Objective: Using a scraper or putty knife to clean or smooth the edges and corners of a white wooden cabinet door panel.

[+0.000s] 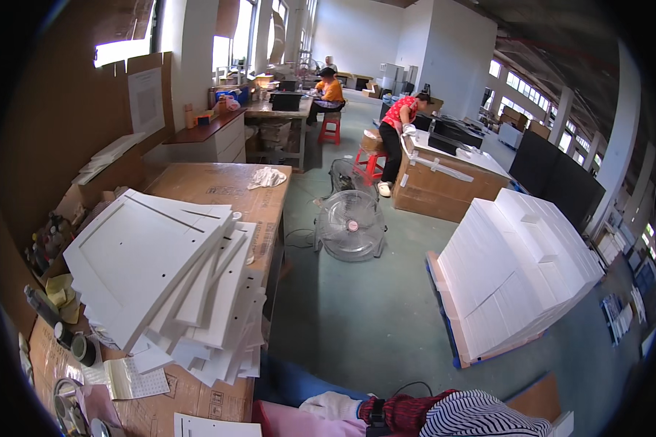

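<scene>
My right hand [332,406], in a white knit glove, reaches in from the lower right along the bottom edge. A dark band circles its wrist, above a red cuff and a black-and-white striped sleeve. Pink cloth [291,421] lies just below and left of the glove; the fingers are too indistinct to show a grip. My left hand is out of view. To the left, a fanned stack of white panels [149,255] with small dark holes rests on the cardboard-covered table [189,178]. At the bottom edge lies another white panel [215,426], partly cut off.
A tall white panel stack [503,277] stands on a pallet at right. Floor fans [351,226] occupy the aisle. Jars [84,351] and a rag [267,178] lie on the table. A person in red [402,120] works at a bench; another person in orange [332,91] sits farther back.
</scene>
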